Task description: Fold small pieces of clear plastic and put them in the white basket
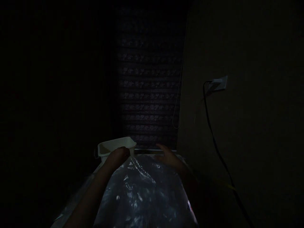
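While the left hand (119, 156) is overlapping the tub (131, 143), its grip unclear in shadow, the right hand (169, 158) is holding its fingers wide; snagging the plastic sheet (144, 198) could be tipping the tub.

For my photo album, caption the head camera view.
In dim light, the left hand meets a pale bin; the right hovers.

bin (116, 145) left on plastic-covered surface (147, 196), blind (149, 82) behind.

A table (147, 193), its surface wrapped in crinkled, glossy clear plastic, carries a pale, open rectangular tub (106, 148) at its far left edge.
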Demonstrator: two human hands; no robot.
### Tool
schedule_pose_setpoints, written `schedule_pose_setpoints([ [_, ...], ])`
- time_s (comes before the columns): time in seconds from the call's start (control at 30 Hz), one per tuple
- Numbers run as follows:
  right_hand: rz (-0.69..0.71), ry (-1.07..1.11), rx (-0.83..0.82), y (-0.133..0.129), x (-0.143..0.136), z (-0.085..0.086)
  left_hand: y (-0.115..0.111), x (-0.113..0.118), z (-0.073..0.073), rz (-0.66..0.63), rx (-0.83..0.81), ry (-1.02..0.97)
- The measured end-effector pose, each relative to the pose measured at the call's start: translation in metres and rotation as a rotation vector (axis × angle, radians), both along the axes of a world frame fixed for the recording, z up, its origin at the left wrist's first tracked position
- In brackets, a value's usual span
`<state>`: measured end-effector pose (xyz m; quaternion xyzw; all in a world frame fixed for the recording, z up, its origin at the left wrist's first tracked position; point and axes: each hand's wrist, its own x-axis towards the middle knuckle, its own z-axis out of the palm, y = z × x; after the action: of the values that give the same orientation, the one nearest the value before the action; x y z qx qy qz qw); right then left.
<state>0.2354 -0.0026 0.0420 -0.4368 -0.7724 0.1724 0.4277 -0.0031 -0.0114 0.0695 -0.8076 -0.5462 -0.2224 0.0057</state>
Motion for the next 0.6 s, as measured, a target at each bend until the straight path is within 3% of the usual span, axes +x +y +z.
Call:
schedule_pose_setpoints([
  [0.13,0.144,-0.051,0.082,-0.013,-0.027,0.014,-0.012,0.021,0.006,-0.144,0.046,-0.021],
  [0.37,0.311,-0.060,-0.023,-0.017,-0.042,0.013,-0.023,0.041,0.012,-0.294,-0.010,-0.137],
  [0.6,0.258,-0.112,-0.079,-0.015,-0.034,0.010,-0.015,0.032,0.007,-0.294,-0.050,-0.286],
])
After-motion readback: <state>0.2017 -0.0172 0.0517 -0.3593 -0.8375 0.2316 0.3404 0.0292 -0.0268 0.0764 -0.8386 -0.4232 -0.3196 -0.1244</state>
